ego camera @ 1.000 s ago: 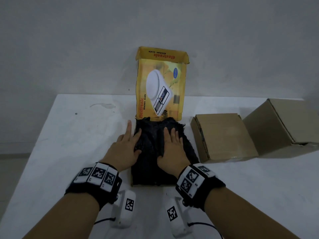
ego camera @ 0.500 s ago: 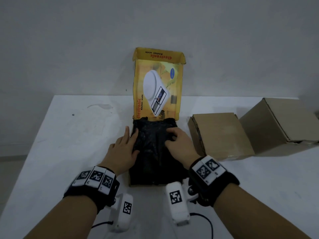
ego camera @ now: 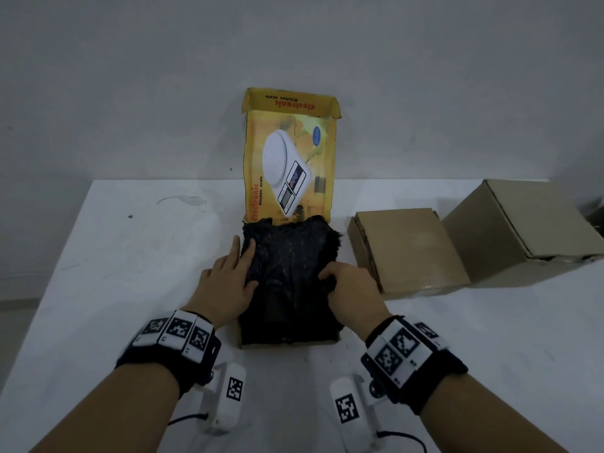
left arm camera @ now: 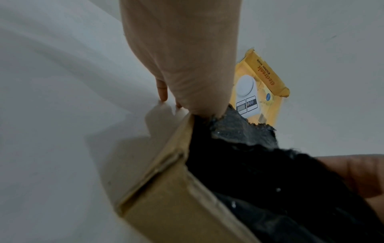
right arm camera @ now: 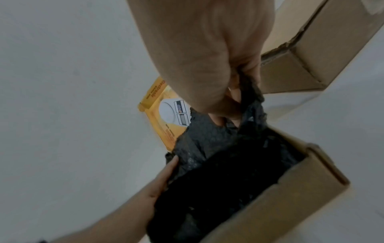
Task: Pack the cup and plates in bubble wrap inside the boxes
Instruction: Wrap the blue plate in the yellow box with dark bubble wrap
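A yellow kitchen-scale box (ego camera: 287,342) lies open on the white table, its printed lid (ego camera: 291,158) standing up against the wall. Black bubble wrap (ego camera: 291,266) fills the box and bulges above its walls; whatever it wraps is hidden. My left hand (ego camera: 228,279) lies on the wrap's left side with straight fingers, some touching the table beside the box. My right hand (ego camera: 346,282) pinches the wrap's right edge (right arm camera: 249,98) with curled fingers. In the left wrist view the box's cardboard corner (left arm camera: 166,180) shows with the wrap (left arm camera: 259,164) above it.
Two closed brown cardboard boxes stand to the right: a flat one (ego camera: 408,250) close to the yellow box and a bigger one (ego camera: 523,230) at the table's right edge. The wall runs along the table's back edge.
My right hand went from lying flat on the wrap to gripping its right edge, drawing back toward me. The left hand stayed flat on the left side.
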